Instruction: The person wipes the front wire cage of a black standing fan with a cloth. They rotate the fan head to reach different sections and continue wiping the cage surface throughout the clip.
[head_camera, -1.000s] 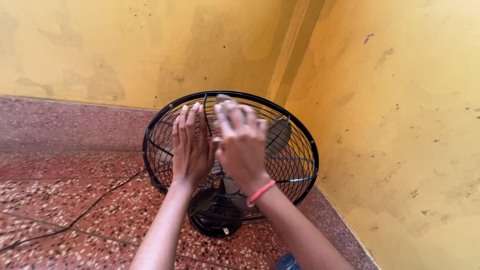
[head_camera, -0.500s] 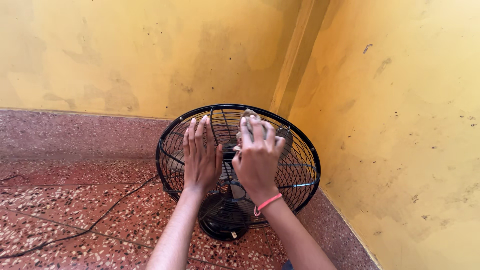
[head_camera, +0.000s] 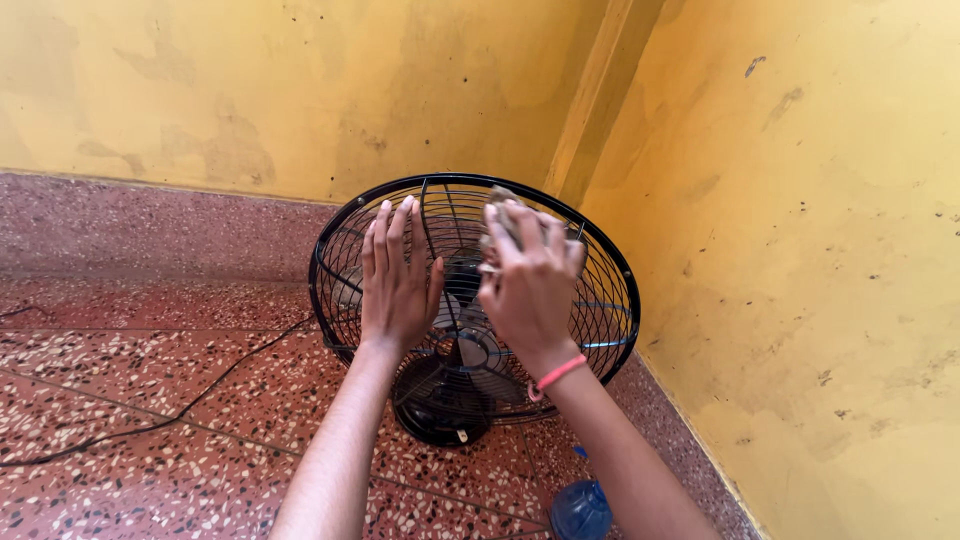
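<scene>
Both forearms are showing bare, with no sleeves reaching into view. The left hand (head_camera: 398, 280) is wearing nothing: no ring, no band. The right hand (head_camera: 530, 285) is wearing a thin coral-pink band (head_camera: 556, 375) around the wrist, sitting snugly. Fingernails are looking short and unpainted.

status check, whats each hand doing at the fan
Left hand flat and open against the black wire fan guard. Right hand pressing a small greyish cloth on the guard. Nothing blocking; black cord trails on the floor.
</scene>
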